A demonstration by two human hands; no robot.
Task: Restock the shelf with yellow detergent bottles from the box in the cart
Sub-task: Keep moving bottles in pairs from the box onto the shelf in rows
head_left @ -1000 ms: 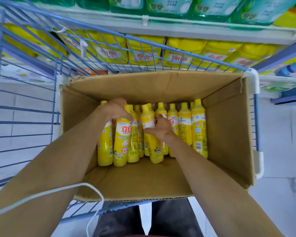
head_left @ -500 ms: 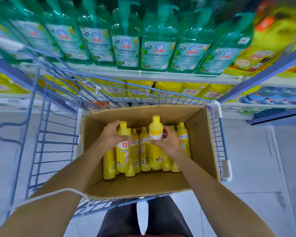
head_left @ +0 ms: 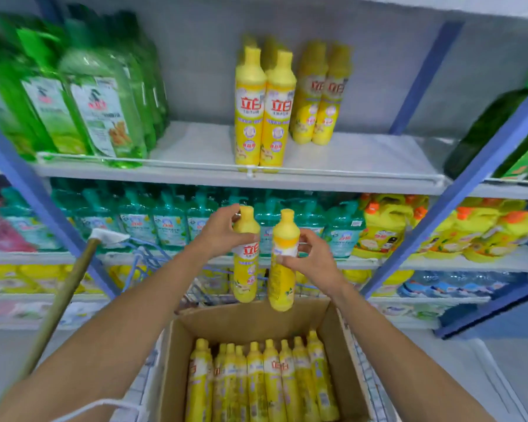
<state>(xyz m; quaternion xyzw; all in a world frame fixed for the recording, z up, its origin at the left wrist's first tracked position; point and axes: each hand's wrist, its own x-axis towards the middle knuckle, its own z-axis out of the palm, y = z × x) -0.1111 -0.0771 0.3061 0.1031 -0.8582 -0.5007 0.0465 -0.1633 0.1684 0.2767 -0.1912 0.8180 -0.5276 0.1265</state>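
Grip closed both sides: left hand (head_left: 223, 236) holds the left bottle (head_left: 246, 269), right hand (head_left: 308, 257) the right bottle (head_left: 282, 284), lifted out of the box (head_left: 250, 321) toward the shelf (head_left: 348, 166) for placing.

On my remote feed, blue uprights (head_left: 425, 77) frame grey shelves (head_left: 195, 141) of green bottles (head_left: 104, 108) and teal bottles (head_left: 137, 220) above a pale floor (head_left: 515, 376)

"立白" in red | front shelf bottles (head_left: 250, 106) | left held bottle (head_left: 247, 263) | right held bottle (head_left: 282, 278): print unreadable
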